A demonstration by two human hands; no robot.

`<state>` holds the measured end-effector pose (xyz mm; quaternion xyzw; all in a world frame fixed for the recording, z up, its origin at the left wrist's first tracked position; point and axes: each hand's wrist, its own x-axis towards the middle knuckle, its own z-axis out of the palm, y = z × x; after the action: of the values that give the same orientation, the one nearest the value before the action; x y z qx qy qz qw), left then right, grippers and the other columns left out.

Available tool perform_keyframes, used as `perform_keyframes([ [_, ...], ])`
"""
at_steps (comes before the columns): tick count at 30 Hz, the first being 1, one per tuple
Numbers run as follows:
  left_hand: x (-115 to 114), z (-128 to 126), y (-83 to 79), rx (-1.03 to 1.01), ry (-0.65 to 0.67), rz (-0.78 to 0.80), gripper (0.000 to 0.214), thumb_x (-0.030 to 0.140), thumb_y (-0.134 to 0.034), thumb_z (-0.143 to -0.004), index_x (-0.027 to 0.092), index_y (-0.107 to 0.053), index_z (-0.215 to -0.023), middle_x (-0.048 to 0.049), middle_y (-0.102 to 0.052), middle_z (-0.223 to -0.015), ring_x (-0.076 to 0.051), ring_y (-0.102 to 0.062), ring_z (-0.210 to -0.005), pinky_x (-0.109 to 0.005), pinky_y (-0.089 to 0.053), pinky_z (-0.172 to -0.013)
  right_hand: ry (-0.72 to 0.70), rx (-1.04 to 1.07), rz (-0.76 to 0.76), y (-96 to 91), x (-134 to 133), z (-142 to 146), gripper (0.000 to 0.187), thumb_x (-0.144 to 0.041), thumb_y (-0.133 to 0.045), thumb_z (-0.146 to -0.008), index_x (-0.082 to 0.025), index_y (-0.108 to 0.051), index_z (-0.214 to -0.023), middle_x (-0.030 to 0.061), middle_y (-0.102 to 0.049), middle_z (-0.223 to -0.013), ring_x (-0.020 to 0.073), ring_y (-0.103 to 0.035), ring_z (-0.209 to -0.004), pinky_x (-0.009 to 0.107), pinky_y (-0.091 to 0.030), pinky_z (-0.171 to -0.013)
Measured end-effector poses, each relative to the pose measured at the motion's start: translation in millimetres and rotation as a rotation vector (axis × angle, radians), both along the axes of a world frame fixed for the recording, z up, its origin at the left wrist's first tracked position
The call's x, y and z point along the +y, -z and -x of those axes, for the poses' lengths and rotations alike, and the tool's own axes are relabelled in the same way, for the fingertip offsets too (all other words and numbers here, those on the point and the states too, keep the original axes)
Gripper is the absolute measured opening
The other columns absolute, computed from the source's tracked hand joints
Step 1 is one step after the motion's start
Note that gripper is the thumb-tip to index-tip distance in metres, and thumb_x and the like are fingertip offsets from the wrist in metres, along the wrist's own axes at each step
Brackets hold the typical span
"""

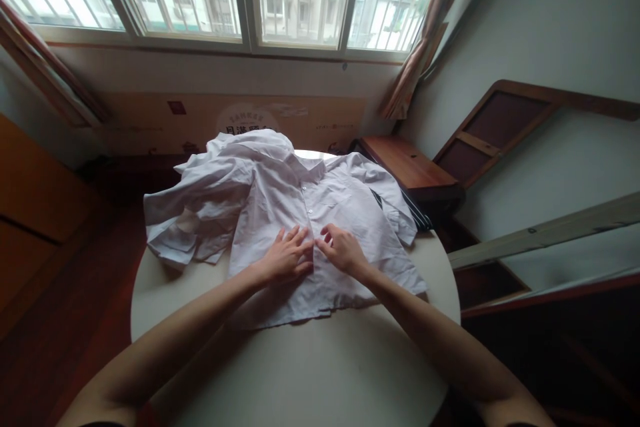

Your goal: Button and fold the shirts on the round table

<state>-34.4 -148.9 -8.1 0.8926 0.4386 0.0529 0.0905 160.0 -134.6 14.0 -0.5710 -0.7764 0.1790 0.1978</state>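
A white button-up shirt [273,190] lies front side up on a round white table [310,373], its collar towards the window and its hem near me. Small buttons run down the middle of its front. My left hand [289,255] rests on the shirt just left of the button strip, fingers spread over the cloth. Just right of that strip, my right hand [344,250] has its thumb and forefinger together on the cloth edge, the other fingers curled. The exact spot between those fingertips is too small to make out.
More crumpled white cloth [187,227] lies at the table's left, and dark striped cloth [417,210] shows by the right sleeve. Behind stand a large printed cardboard box [310,110] and a brown wooden cabinet [407,160]. A wooden beam [550,230] runs along the right.
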Motion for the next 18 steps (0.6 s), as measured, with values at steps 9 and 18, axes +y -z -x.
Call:
perform_keyframes([
  [9,-7,-3,-11.0,-0.128,-0.118,-0.02,0.031,0.037,-0.056,-0.086,0.024,-0.062,-0.114,-0.0076,-0.057,-0.127,-0.026,-0.048,-0.119,-0.04,-0.037,-0.1,0.057,-0.118,-0.028,5.1,9,13,0.017,-0.019,-0.057,-0.075,-0.017,-0.067,-0.089,0.0074,-0.071,-0.081,0.0211,-0.064,-0.076,0.027,-0.038,-0.066],
  [18,17,-34,-23.1,-0.182,-0.386,0.005,0.02,0.03,-0.059,-0.083,0.02,-0.071,-0.095,-0.0055,-0.067,-0.091,-0.021,-0.059,-0.088,-0.03,-0.043,-0.076,0.11,0.33,0.181,9.5,11,-5,0.016,-0.024,-0.058,-0.076,-0.015,-0.07,-0.072,0.0033,-0.069,-0.065,0.0147,-0.063,-0.057,0.022,-0.042,-0.055],
])
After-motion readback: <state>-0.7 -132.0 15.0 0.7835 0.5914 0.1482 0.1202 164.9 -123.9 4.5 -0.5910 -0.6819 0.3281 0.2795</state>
